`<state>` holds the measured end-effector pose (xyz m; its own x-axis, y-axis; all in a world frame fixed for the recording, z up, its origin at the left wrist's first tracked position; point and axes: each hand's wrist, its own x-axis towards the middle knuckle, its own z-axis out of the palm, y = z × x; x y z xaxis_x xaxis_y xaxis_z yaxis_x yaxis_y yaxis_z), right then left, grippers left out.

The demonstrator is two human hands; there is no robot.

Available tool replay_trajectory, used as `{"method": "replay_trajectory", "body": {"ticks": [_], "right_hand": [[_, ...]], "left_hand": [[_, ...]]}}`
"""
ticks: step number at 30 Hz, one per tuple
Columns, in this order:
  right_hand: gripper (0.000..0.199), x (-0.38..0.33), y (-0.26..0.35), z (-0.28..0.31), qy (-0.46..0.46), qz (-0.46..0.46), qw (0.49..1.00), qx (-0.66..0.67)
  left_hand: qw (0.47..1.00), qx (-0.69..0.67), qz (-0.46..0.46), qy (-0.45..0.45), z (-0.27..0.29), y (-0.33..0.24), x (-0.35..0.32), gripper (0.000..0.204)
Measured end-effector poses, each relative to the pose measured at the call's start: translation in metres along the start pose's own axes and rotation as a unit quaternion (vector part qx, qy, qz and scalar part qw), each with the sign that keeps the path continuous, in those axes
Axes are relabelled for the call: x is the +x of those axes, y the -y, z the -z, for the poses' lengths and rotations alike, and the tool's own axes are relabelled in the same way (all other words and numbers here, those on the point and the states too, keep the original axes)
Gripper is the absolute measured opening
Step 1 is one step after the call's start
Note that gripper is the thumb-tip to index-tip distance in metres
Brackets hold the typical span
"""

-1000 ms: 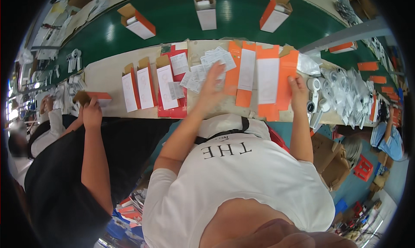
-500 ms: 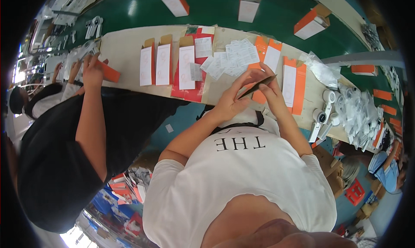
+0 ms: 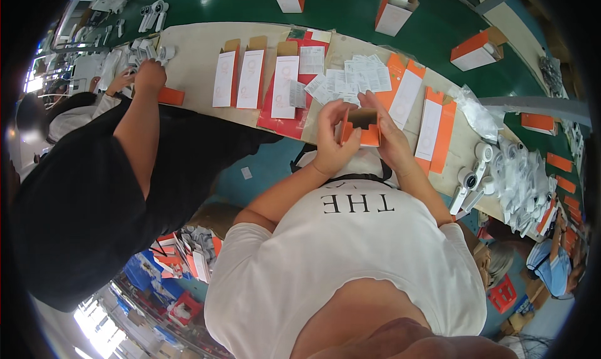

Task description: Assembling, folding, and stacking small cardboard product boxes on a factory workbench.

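Observation:
Between my two hands, in front of my waist, is an orange carton (image 3: 370,137). Its open top shows a brown cardboard inside, with a notched orange flap on the near side. My left hand (image 3: 333,143) grips its left side, thumb at the near flap. On the opposite side, my right hand (image 3: 393,140) holds the carton with fingers along its wall. Just beyond lie scattered printed leaflets (image 3: 360,76). Flat orange-and-white cartons (image 3: 428,132) rest on the table to the right of my right hand.
Formed cartons (image 3: 251,77) with raised flaps are at left, one on a red mat (image 3: 275,124). White handheld devices (image 3: 468,178) and bagged ones (image 3: 516,183) crowd the right. Boxes (image 3: 395,11) sit on the green surface beyond. A co-worker's arm (image 3: 136,133) reaches in at left.
The carton, seen as a narrow dark edge before, is now spread into a box shape with its opening showing. The co-worker's hand has moved off the orange box at left. The view has shifted slightly.

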<state>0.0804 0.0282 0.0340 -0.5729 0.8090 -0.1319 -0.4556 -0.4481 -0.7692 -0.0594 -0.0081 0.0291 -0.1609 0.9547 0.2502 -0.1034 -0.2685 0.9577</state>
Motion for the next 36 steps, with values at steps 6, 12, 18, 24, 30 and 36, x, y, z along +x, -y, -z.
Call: {"method": "replay_trajectory", "body": {"ticks": [6, 12, 18, 24, 30, 36], "right_hand": [[0.072, 0.006, 0.003, -0.01, -0.046, -0.01, 0.998, -0.039], [0.068, 0.006, 0.006, -0.014, -0.035, -0.003, 0.998, -0.045], [0.046, 0.008, 0.012, -0.002, 0.017, -0.021, 0.987, -0.158], [0.032, 0.001, 0.037, 0.014, 0.126, 0.006, 0.972, -0.2], [0.042, 0.002, 0.061, -0.007, 0.031, -0.138, 0.933, -0.33], [0.047, 0.006, 0.064, -0.006, 0.036, -0.147, 0.887, -0.436]], "left_hand": [[0.985, 0.039, -0.16, 0.042, 0.006, 0.017, 0.01, 0.05], [0.954, 0.217, -0.195, 0.067, 0.015, 0.014, 0.009, 0.049], [0.996, 0.037, -0.078, -0.004, 0.002, 0.017, 0.006, 0.061], [0.995, -0.024, -0.094, 0.03, 0.0, 0.024, 0.004, 0.065], [0.968, 0.187, -0.12, 0.12, 0.001, 0.002, 0.01, 0.059], [0.961, 0.233, -0.095, 0.117, -0.008, 0.002, 0.008, 0.057]]}}
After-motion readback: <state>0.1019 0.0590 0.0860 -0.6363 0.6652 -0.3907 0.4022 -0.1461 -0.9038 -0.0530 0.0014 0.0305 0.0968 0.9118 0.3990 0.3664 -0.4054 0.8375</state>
